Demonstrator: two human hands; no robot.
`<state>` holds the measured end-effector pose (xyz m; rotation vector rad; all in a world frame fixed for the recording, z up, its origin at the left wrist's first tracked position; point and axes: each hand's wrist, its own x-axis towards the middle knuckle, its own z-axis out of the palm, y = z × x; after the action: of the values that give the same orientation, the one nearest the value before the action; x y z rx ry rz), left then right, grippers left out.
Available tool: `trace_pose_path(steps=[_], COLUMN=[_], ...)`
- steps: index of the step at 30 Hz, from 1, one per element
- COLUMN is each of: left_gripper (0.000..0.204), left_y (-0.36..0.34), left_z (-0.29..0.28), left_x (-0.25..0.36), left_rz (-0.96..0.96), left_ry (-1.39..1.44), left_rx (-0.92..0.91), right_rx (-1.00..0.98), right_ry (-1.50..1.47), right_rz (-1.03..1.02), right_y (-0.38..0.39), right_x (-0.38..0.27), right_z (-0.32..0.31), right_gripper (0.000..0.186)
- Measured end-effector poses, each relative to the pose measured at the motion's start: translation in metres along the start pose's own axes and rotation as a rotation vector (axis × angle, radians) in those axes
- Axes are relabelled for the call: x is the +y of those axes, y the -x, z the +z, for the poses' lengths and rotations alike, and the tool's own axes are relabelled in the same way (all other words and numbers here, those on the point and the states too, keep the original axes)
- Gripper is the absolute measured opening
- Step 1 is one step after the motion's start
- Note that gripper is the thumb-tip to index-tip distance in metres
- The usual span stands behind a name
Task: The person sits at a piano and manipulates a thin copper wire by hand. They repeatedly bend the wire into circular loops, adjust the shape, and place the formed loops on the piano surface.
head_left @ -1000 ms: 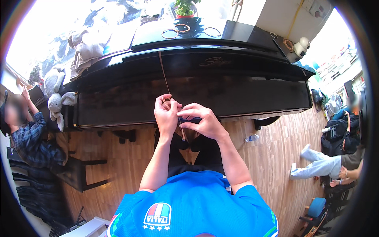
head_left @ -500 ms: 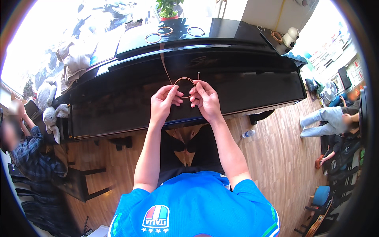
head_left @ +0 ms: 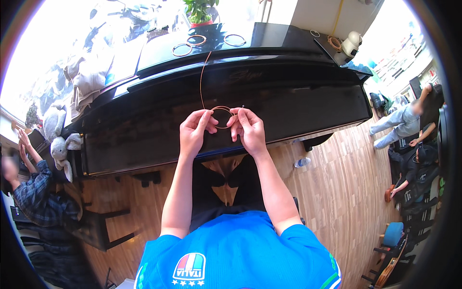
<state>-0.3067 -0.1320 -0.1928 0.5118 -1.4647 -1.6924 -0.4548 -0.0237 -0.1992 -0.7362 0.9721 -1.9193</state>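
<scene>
So the biggest thing here is the wood floor (head_left: 332, 178), spread out on the near side of the fingers and off to both sides. Next up is a shiny black upright piano (head_left: 298, 108), running wide right behind the fingers. Way off left of the fingers there's someone in a dark plaid shirt (head_left: 42, 195), and far off right, someone in light blue jeans (head_left: 398, 124). The person doing the handiwork wears a bright blue shirt (head_left: 240, 250), down on the body side of the fingers.

Going smaller: a grey plush rabbit (head_left: 58, 147) well left of the fingers, and a potted plant (head_left: 198, 10) past them, beyond the piano top. A clear bottle (head_left: 302, 163) lies on the floor, to the right of the fingers and closer to the body.

Then the hands. The left hand (head_left: 193, 136) has thumb and fingertips pinched on the left side of a thin copper-coloured wire coil (head_left: 222, 127); the right hand (head_left: 251, 134) pinches its right side. So the coil sits upright-ish between the two sets of fingertips, in front of the piano. Three similar rings (head_left: 235, 45) lie on the piano top, farther out than the fingers. Thinnest bit: a loose strand (head_left: 200, 84) rising in a curve from the left fingertips.
</scene>
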Motion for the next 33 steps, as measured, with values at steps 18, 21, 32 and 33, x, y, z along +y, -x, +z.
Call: trace_pose_path(steps=[18,21,32,33], left_gripper=[0.028,0.029,0.028,0.027], left_y=[0.001,0.001,0.000,-0.001], left_z=[-0.012,-0.008,0.001,-0.002], left_x=[0.003,0.001,0.016,0.015], left_rz=[-0.024,0.057,-0.049,-0.073], left_ry=[0.010,0.018,-0.040,-0.081], left_rx=[-0.159,-0.231,-0.261,-0.286], right_rx=[-0.029,-0.034,-0.093,-0.103], right_ry=[0.257,0.175,-0.053,-0.055], right_rz=[-0.049,-0.133,0.031,0.033], right_y=[0.004,0.003,-0.002,-0.003], right_x=[-0.001,0.004,0.001,0.001], right_z=[0.001,0.001,-0.003,-0.006], right_gripper=[0.016,0.015,0.021,0.023])
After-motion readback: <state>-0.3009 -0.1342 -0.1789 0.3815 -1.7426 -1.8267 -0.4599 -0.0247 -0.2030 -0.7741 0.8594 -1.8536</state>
